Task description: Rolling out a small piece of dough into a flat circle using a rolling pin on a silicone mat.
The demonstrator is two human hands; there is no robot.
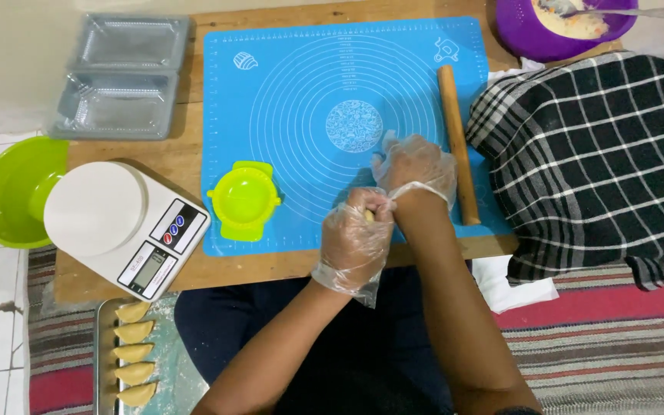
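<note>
A small pale dough piece (pixel 368 216), mostly hidden, seems pinched inside the gloved left hand (pixel 353 244), above the blue mat's (pixel 286 92) front edge, near the tabletop's front edge.

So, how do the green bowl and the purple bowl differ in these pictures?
The green bowl sits left of the table beside the white scale, while the purple bowl stands at the top right edge. The green bowl looks empty; the purple bowl holds a pale mixture and a spoon. The green bowl shows almost whole; the purple bowl is cut off by the frame. Both are round.
</note>
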